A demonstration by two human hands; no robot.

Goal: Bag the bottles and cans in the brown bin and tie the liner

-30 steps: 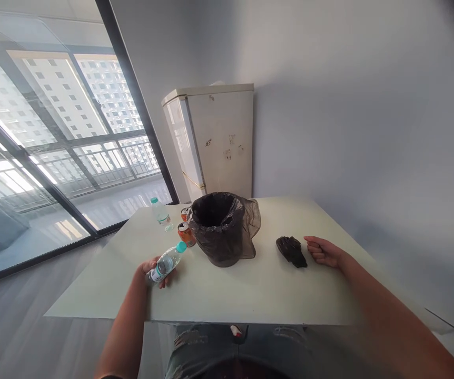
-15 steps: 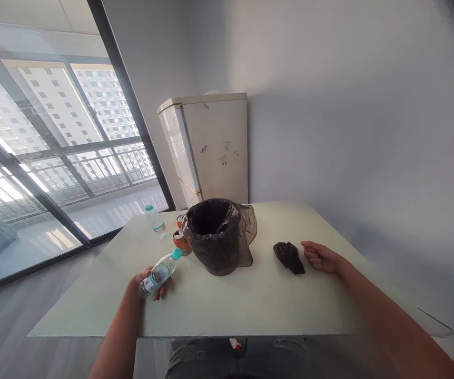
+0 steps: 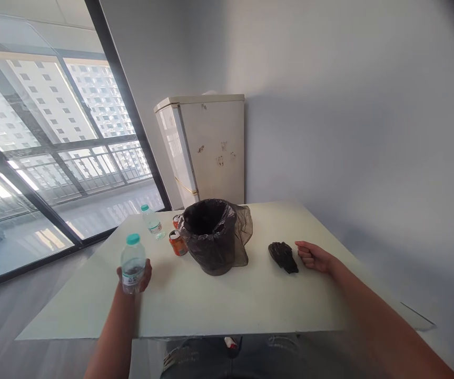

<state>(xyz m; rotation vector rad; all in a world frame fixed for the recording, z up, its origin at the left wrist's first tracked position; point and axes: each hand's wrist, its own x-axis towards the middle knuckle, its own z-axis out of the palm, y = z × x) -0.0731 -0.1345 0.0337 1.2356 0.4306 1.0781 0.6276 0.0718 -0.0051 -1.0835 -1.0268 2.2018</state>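
The left hand (image 3: 147, 275) is wrapped around a clear plastic bottle (image 3: 132, 266), which stands close to upright in its grip, teal cap uppermost, over the near left part of the pale table (image 3: 195, 310). From here I can't quite tell whether the bottle's base clears the tabletop. Across on the right, the right hand (image 3: 314, 257) is curled into a loose fist, with a crumpled black plastic bundle (image 3: 283, 257) just to its left. Between the two hands, a bin (image 3: 211, 250) stands lined with a dark bag, its loose edge spilling out to the right. Just left of it are two orange cans (image 3: 177, 244), one behind the other, and farther left a second bottle (image 3: 155, 227), also teal-capped. Beyond the table's far edge stands a whitish refrigerator (image 3: 215, 147).
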